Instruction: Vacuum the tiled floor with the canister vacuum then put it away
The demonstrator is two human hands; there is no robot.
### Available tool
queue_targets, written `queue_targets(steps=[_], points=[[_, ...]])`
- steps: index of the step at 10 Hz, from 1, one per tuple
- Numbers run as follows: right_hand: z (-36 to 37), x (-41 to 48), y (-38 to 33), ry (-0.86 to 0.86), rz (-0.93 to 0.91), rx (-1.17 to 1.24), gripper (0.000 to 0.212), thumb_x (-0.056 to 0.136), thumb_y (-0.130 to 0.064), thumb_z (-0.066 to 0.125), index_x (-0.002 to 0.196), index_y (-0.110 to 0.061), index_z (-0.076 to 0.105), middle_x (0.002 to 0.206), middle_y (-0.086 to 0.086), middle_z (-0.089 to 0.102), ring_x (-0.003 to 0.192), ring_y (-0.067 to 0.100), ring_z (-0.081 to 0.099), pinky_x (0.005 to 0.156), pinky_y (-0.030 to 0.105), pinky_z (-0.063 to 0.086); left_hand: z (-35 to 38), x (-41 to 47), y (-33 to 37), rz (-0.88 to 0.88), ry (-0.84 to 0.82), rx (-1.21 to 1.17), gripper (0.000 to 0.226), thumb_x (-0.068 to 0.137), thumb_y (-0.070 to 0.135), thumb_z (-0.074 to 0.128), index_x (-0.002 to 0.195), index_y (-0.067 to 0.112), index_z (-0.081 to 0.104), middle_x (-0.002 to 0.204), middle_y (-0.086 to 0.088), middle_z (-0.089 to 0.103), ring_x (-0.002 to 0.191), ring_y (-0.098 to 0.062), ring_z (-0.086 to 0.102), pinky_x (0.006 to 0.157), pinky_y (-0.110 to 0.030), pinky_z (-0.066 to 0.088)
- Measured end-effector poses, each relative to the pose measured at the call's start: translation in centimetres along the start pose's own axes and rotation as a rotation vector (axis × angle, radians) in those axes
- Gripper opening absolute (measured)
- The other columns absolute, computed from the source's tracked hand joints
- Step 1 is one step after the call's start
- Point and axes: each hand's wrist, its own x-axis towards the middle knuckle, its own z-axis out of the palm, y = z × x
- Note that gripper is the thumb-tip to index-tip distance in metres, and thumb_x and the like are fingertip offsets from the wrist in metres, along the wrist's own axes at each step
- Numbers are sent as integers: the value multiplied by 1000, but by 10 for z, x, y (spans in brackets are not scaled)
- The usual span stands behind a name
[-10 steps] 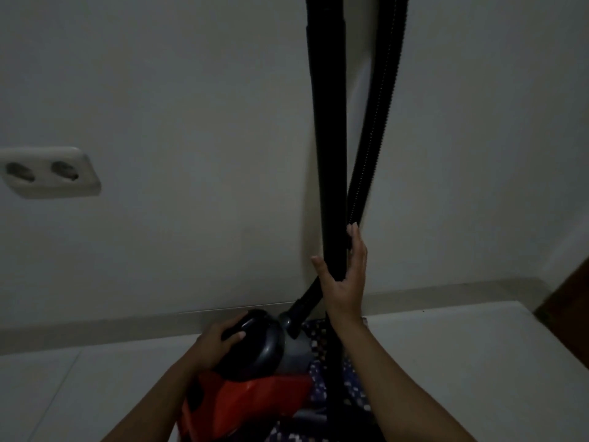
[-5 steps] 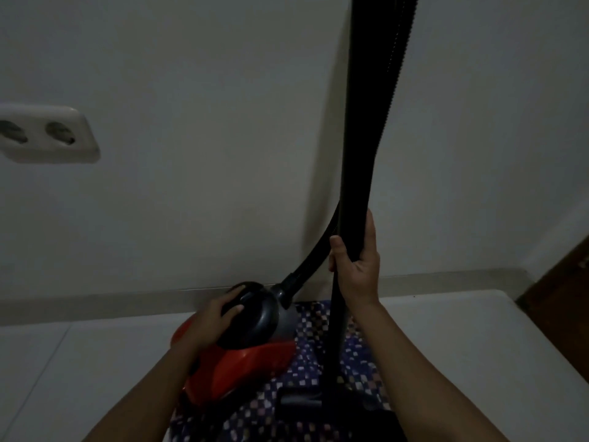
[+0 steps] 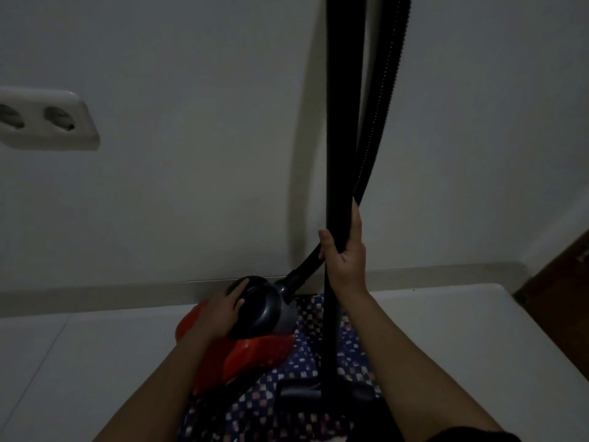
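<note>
Head view: both hands on a canister vacuum beside a wall

Head camera, looking down in dim light at a pale tiled floor (image 3: 79, 362) that meets a plain wall (image 3: 191, 154). Far left, partway up the wall, sits a white double socket (image 3: 47, 121).

Moving right, the left hand (image 3: 223, 311) lies palm-down on the dark rounded top of the canister vacuum (image 3: 255, 349), fingers spread and curved over the dome, not clenched. The vacuum has a red lower body and rests on a dark patterned mat (image 3: 306, 362) covered in small light squares, close to the skirting at the foot of the wall.

From the front of the dome a ribbed black hose (image 3: 379, 122) curves up to the right and rises out of the top of the frame. Just left of it stands the black wand (image 3: 342, 122), nearly upright, its lower end reaching the floor head (image 3: 302, 390) on the mat.

The right hand (image 3: 345, 260) is wrapped around wand and hose together, thumb on the left side, fingers closed around the right, above and to the right of the canister.

Far right, a dark brown wooden edge (image 3: 561, 282) shows at the corner; whether it is a door I cannot tell.
</note>
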Motion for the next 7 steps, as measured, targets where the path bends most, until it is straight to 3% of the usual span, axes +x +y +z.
queue_targets(steps=[1,2,3,4,5,6,7], points=[[-2,-2,-2,-44,-6,-17,65,79,-71,50,133,-69,15,139,22,47,106,21,49,96,62,44,3,0,3,-17,21,64,53,99,22,36,148,33,21,145,-20,39,123,-39,46,99,-43,44],[-7,-6,-15,-65,-18,-10,64,90,-45,55,136,-61,13,154,3,32,135,22,40,112,53,33,1,1,6,-56,0,54,54,98,17,37,148,30,22,143,-24,40,124,-41,45,103,-42,41],[-14,-10,-24,-111,-9,-16,64,95,-23,53,139,-48,13,157,-6,22,144,10,24,119,44,22,-3,-1,11,-98,-34,27,60,94,8,40,149,24,21,140,-28,40,122,-42,47,102,-39,41],[-18,-12,-24,-128,17,-53,66,96,-28,51,148,-35,10,158,-5,20,145,11,22,120,42,21,-8,-7,19,-115,-24,5,52,97,10,39,147,12,27,144,-26,35,127,-39,42,106,-36,38],[-29,-17,-26,-128,-9,-121,62,99,-28,44,152,-25,11,152,-16,20,140,1,22,114,8,16,-22,-19,36,-103,39,38,48,98,20,40,142,3,34,145,-22,37,130,-34,40,109,-37,34],[-43,-19,-31,-115,7,-143,54,101,-27,35,151,-21,16,147,-12,30,135,2,27,110,11,19,-44,-28,59,-35,215,99,56,98,29,42,144,2,30,152,-17,29,139,-29,30,114,-36,24],[-56,-16,-32,-49,33,-224,51,102,-26,32,151,-17,18,154,-1,28,142,11,24,113,18,14,-62,-35,79,50,323,132,63,97,38,39,148,4,21,157,-13,18,145,-25,17,119,-38,16]])
